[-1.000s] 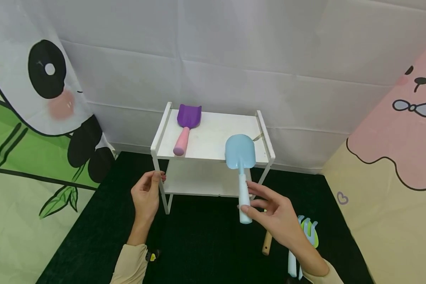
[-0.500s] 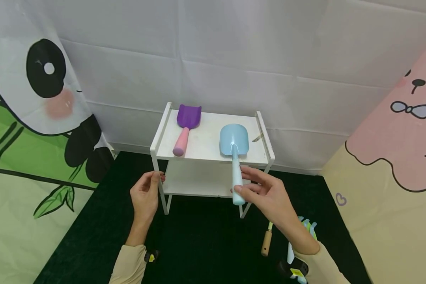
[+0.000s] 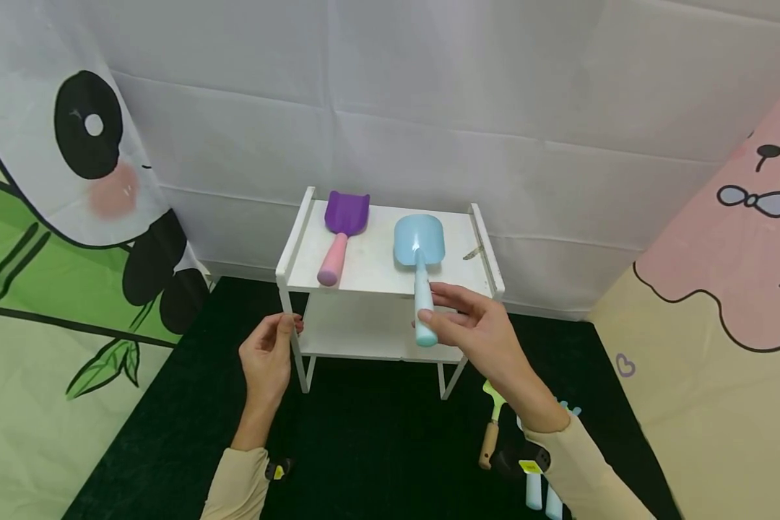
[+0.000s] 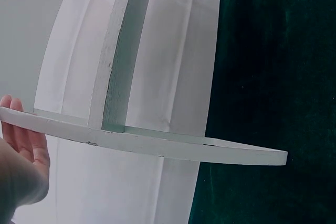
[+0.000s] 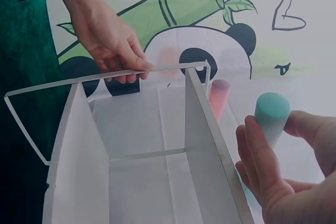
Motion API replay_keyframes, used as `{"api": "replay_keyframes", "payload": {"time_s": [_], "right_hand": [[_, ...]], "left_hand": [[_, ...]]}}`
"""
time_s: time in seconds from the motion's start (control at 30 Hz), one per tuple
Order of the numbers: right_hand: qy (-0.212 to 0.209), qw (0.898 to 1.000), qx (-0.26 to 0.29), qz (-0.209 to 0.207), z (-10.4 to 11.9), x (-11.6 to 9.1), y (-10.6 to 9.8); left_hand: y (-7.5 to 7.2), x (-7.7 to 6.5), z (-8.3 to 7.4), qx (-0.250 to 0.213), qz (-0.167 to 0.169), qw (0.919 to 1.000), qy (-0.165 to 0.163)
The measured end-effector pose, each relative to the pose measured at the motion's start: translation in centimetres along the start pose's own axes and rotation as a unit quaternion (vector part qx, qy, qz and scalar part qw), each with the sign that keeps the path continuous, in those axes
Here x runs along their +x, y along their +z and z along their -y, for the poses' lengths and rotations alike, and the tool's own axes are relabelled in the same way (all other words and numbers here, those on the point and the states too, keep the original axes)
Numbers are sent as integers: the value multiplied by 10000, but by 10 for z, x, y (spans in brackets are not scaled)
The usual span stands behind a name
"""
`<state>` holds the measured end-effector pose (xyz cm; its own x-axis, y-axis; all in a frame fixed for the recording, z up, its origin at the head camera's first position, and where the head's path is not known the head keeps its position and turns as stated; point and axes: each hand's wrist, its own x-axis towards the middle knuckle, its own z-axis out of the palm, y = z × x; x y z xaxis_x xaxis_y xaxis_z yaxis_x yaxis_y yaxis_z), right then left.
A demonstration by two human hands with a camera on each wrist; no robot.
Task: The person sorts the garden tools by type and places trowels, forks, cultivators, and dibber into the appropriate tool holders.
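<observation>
My right hand pinches the handle of a light blue toy shovel between thumb and fingers. Its blade overlaps the right half of the top board of a small white shelf. In the right wrist view the handle's turquoise end points toward the camera. My left hand grips the shelf's front left leg, the thumb in front and fingers behind; the left wrist view shows the fingers at that leg. On the top board, at the left, lies a purple shovel with a pink handle.
On the dark green floor at the right lie a small green tool with a wooden handle and light blue handled tools, partly hidden by my right forearm. A lower board spans the shelf. White cloth hangs behind.
My right hand has moved forward and a little left, carrying the light blue shovel from the shelf's front edge to over the top board. My left hand has stayed at the leg.
</observation>
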<state>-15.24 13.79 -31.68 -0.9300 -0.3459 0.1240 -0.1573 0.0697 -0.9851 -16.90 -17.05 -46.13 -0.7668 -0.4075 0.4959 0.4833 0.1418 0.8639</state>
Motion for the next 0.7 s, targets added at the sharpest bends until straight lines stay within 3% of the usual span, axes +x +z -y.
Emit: {"api": "replay_keyframes", "payload": {"time_s": [0.3, 0.7], "right_hand": [[293, 9990, -273, -219, 8, 22, 0], [346, 9980, -444, -273, 11, 47, -3]], "left_hand": [[1, -1, -1, 48, -11, 10000, -46], [1, 1, 2, 20, -13, 10000, -21]]}}
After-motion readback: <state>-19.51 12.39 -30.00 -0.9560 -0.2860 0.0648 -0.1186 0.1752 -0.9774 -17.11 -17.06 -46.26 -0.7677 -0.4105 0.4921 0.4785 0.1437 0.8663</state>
